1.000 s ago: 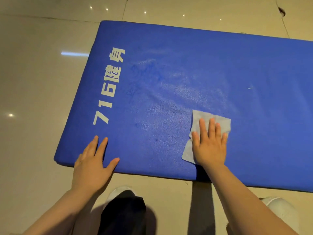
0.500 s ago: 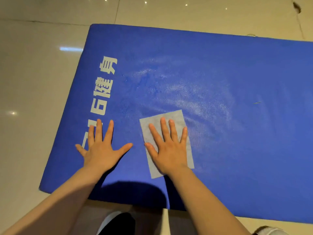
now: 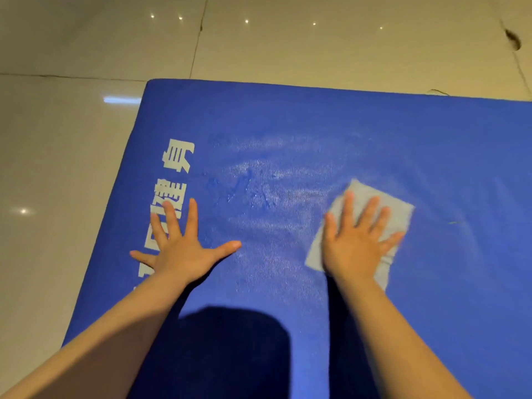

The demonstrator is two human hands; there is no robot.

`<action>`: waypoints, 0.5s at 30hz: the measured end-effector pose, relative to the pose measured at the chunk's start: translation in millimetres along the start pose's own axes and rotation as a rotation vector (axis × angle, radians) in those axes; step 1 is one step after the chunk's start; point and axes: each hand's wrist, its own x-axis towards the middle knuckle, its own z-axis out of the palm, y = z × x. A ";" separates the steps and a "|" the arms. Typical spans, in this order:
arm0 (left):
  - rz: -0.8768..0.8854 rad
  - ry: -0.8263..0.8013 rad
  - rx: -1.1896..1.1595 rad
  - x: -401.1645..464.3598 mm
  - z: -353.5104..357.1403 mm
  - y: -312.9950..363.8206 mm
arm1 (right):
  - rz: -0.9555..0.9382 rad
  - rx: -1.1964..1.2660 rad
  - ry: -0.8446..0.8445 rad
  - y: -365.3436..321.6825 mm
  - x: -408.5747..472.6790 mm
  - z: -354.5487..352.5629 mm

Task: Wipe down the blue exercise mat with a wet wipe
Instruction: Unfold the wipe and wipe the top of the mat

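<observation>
Blue vinyl fills the near view: the blue exercise mat (image 3: 374, 133) lies flat on the pale tiled floor (image 3: 57, 168), and everything else is best placed against it. Nearest the camera, a dark shadow falls on its near part, between the two bare forearms that reach forward over it.

Further on, the left hand (image 3: 181, 249) rests on the mat's left end, fingers straight and spread, palm down, holding nothing; its fingertips overlap the white printed lettering (image 3: 172, 180) that runs along that short edge. The right hand (image 3: 357, 246) lies more toward the middle of the visible mat, also flat with fingers splayed, pressing the wet wipe (image 3: 383, 205) against the surface. The pale sheet lies directly under that palm, its corners showing beyond the fingertips and beside the wrist.

Between the hands and beyond them, toward the far edge, a glistening streaked patch suggests dampness already laid down. The mat's long axis runs left to right and passes out of view on the right, so most of the dry-looking surface lies to the right of the wiping hand. That hand is the nearer one to it, and the next strokes probably head rightward. A small speck (image 3: 453, 223) sits on the mat just right of the wipe.

Beyond the far edge, floor tiles reflect ceiling lights.
</observation>
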 end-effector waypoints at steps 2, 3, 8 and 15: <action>-0.017 -0.065 0.015 4.7 -1.3 2.8 | -0.250 0.003 0.045 -42.9 -14.5 14.0; -0.024 -0.084 0.014 5.4 -1.1 2.2 | -0.338 -0.011 0.052 -58.7 -19.5 18.8; -0.021 -0.116 0.031 6.9 -4.2 2.5 | -0.638 -0.023 0.027 -47.4 14.0 13.6; -0.018 -0.133 0.039 6.5 -7.5 5.5 | -0.055 -0.083 -0.021 67.0 83.2 -26.6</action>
